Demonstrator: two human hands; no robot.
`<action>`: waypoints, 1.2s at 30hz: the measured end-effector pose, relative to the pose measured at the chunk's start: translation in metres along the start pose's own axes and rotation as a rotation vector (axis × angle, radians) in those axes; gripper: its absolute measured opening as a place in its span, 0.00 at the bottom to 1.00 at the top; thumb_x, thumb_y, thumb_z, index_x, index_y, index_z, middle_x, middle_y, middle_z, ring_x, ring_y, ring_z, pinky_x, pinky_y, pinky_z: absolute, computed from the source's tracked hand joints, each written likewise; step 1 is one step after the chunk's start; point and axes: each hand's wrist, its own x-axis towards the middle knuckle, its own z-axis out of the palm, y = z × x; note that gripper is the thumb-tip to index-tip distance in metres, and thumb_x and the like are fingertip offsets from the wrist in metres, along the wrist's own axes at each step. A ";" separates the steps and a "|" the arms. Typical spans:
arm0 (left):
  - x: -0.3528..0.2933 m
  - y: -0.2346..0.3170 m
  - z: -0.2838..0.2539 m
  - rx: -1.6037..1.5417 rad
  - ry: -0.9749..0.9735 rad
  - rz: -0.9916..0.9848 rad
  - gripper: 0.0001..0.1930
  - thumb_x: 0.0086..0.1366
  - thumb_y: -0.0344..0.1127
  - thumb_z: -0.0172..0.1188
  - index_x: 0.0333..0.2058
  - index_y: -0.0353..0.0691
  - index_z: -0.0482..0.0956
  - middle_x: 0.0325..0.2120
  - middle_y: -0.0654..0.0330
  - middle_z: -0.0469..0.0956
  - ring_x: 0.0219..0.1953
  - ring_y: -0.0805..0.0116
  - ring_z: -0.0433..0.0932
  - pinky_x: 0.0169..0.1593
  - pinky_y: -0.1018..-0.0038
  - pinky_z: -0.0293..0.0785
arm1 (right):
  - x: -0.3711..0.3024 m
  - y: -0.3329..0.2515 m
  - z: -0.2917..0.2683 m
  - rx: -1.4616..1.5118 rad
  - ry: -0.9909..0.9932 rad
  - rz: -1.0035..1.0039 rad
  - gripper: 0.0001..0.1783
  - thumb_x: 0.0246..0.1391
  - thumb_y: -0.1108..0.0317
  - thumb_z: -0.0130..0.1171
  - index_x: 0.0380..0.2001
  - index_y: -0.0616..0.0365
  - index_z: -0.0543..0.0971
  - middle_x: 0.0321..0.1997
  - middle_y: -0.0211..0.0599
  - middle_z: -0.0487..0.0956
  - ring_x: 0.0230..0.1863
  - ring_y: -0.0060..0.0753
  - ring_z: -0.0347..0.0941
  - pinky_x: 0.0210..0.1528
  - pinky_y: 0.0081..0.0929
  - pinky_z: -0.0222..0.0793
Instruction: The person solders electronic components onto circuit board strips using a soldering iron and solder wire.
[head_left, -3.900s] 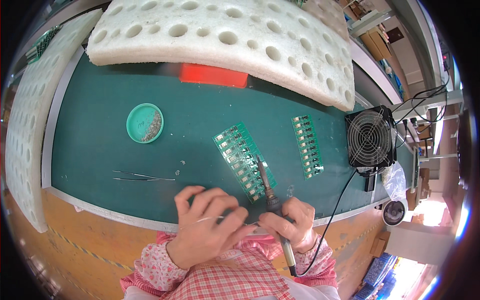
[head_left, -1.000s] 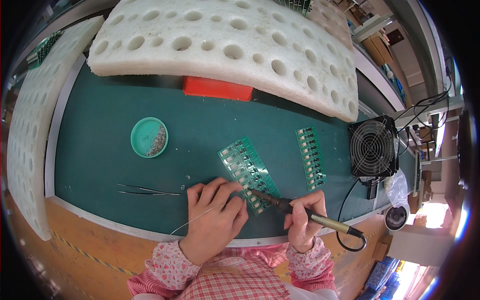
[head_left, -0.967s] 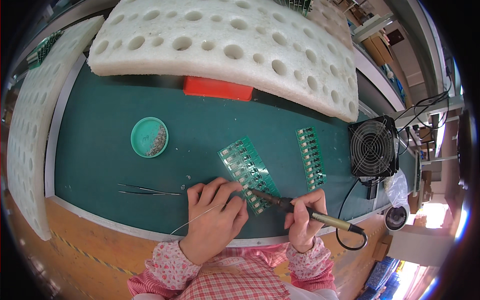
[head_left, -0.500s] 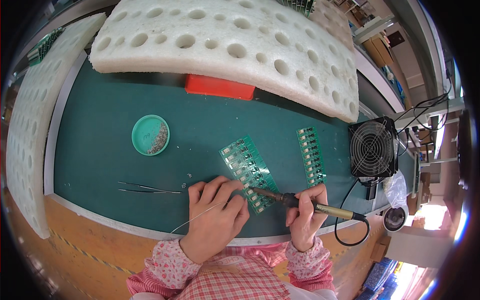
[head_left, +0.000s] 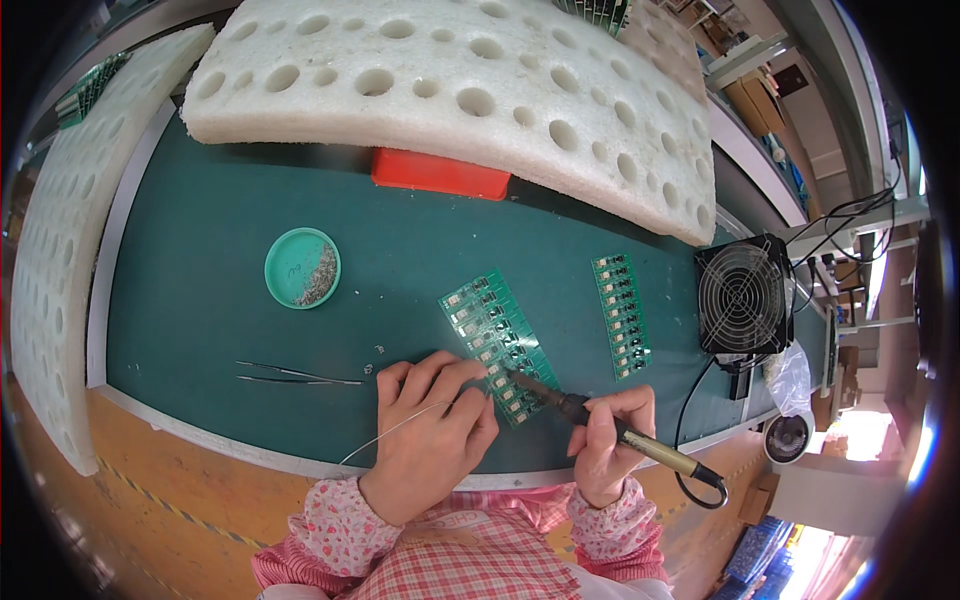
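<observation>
A green circuit board panel (head_left: 520, 340), lined with small white and black parts, lies slantwise on the green mat in front of me. My right hand (head_left: 612, 445) grips a soldering iron (head_left: 650, 447), its tip over the panel's lower half. My left hand (head_left: 432, 430) is closed at the panel's left edge, a thin solder wire (head_left: 395, 430) running across its back and between the fingers. Whether the wire touches the iron's tip is too small to tell. To the right lies a second, narrower board panel (head_left: 622, 318).
Metal tweezers (head_left: 300, 376) and a green dish (head_left: 303, 268) of small grey bits lie left. White foam blocks with holes (head_left: 450, 70) span the back, above a red bin (head_left: 440, 174). A black fan (head_left: 745, 295) stands right, its cables beside it.
The soldering iron has tilted: its rear end has swung down and its tip has shifted slightly right along the panel. My left hand is nearly still.
</observation>
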 end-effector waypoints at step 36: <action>0.005 -0.002 -0.001 0.009 0.004 -0.044 0.08 0.50 0.27 0.69 0.26 0.38 0.77 0.44 0.63 0.79 0.47 0.58 0.76 0.50 0.62 0.63 | 0.024 0.001 0.005 -0.205 -0.318 -0.571 0.10 0.50 0.75 0.66 0.33 0.60 0.74 0.16 0.26 0.73 0.12 0.28 0.69 0.17 0.26 0.65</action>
